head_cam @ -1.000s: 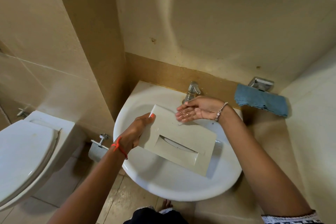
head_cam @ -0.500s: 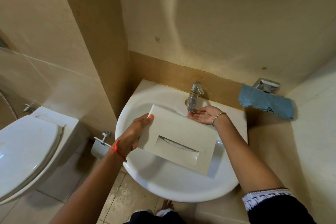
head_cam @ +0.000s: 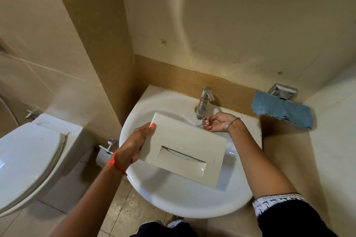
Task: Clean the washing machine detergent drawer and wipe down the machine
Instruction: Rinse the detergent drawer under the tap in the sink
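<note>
While water falls from the tap at the back of the sink, the right hand sits palm-up directly beneath the spout. Its fingers are curled in toward the palm and clasp nothing, and the stream lands on them. A beaded bracelet circles that wrist.

The left hand grasps the drawer by the end nearest the sink's left rim. The thumb lies on the upper face near the far corner, and the other fingers are hidden underneath. 1 red thread is tied round that wrist.

The off-white drawer is held over the middle of the sink's bowl, slanting from the back left toward the front right. Its front panel is turned up to the camera, so the recessed pull shows as 1 long slot along the near edge. Its compartments face away, and what they hold cannot be seen. Whether its front right corner touches the bowl cannot be told; a shadow lies on the porcelain beside it. Under the tap the bowl is wet.

Right of the sink, a blue cloth hangs just below a chrome holder on the wall, touching it. Left of the sink stands a white toilet with its lid down. Between toilet and sink, low on the wall, is a chrome valve.
</note>
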